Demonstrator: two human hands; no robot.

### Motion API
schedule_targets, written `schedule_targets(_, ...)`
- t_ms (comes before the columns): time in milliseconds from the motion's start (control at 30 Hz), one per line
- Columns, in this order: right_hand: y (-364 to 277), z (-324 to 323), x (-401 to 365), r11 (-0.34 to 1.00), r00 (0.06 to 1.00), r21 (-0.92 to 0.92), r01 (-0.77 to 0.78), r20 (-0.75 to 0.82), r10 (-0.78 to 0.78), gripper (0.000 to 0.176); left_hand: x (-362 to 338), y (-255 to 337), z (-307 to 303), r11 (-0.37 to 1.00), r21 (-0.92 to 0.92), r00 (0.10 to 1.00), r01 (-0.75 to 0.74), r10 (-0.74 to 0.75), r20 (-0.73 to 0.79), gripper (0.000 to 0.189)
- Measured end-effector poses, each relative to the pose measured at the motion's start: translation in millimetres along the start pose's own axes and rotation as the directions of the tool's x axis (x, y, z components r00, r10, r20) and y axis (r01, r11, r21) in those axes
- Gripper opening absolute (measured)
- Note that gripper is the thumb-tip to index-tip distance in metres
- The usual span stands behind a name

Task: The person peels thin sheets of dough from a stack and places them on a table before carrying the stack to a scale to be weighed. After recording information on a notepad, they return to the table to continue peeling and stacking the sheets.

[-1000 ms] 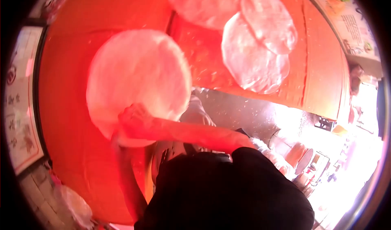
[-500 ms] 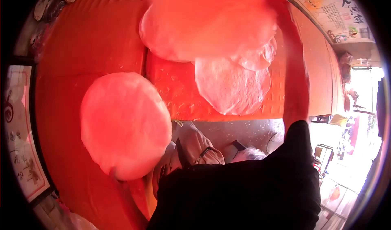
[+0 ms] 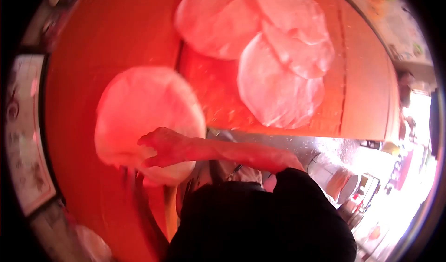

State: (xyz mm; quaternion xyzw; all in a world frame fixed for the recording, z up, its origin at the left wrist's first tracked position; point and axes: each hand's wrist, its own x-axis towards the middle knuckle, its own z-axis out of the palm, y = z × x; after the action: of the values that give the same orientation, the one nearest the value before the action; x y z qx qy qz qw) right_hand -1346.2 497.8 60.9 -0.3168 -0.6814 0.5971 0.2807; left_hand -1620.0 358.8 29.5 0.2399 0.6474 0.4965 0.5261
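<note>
A round pile of thin flatbreads (image 3: 144, 97) lies at the left on the red-lit table. My right hand (image 3: 165, 146) reaches across its near part, thumb and fingers apart, with a bit of the bread's edge between them; no firm grip shows. My left hand (image 3: 131, 171) is at the pile's near edge, which looks slightly raised there. Its fingers are blurred and partly hidden under the edge. Farther off, several thin flatbreads overlap, among them a left one (image 3: 216, 23) and a near one (image 3: 274, 88).
The table (image 3: 83, 99) has a seam and a near edge with floor beyond it. A framed panel (image 3: 29, 136) stands along the left side. At the right lie a white bucket-like container (image 3: 346, 187) and bright, washed-out clutter. A printed board is at the upper right.
My right arm has swung from the far right back to the left pile. The large blurred sheet at the far side now lies flat among the overlapping flatbreads. The view has shifted slightly.
</note>
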Motion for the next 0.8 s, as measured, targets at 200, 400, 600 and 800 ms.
schedule_targets(200, 60, 70, 38, 0.921, 0.970, 0.304, -0.244, 0.063, 0.236, 0.049, -2, -1, -6, 0.992, -0.111, 0.998, 0.057, -0.056, 0.015, 0.041)
schedule_targets(400, 24, 92, 30, 0.947, 0.949, 0.062, -0.316, 0.019, 0.315, 0.050, -19, 28, 21, 0.988, -0.134, 0.997, 0.082, -0.080, 0.020, 0.034)
schedule_targets(600, -6, 98, 20, 0.955, 0.954, 0.065, -0.289, 0.101, 0.282, 0.052, -13, 18, 7, 0.954, -0.298, 0.997, 0.046, -0.025, 0.075, 0.033)
schedule_targets(800, 12, 81, 20, 0.886, 0.927, 0.273, -0.375, 0.107, 0.360, 0.048, -11, 19, 4, 0.967, -0.250, 0.995, 0.057, -0.034, 0.093, 0.028)
